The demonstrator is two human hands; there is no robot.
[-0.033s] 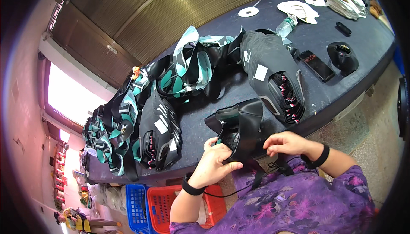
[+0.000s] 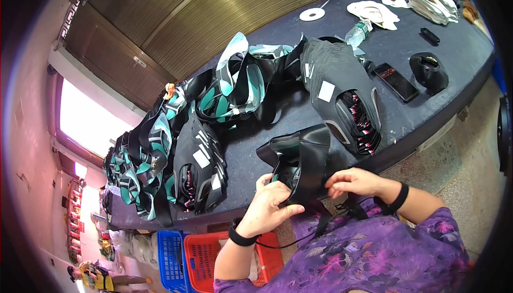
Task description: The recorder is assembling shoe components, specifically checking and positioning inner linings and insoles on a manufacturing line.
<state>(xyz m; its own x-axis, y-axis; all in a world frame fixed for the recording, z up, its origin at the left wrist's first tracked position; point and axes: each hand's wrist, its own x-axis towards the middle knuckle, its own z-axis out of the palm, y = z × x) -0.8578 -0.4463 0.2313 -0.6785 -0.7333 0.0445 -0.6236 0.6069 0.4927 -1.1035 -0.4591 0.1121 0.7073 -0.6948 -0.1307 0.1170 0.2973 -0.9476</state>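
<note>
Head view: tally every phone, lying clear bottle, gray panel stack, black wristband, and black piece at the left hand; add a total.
Phone: 1
Lying clear bottle: 1
Gray panel stacks: 2
Black wristbands: 2
Black piece at left hand: 1
Total: 7

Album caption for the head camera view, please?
Left hand holding a glossy black, teal-lined piece at a dark table, right hand beside it.
</note>
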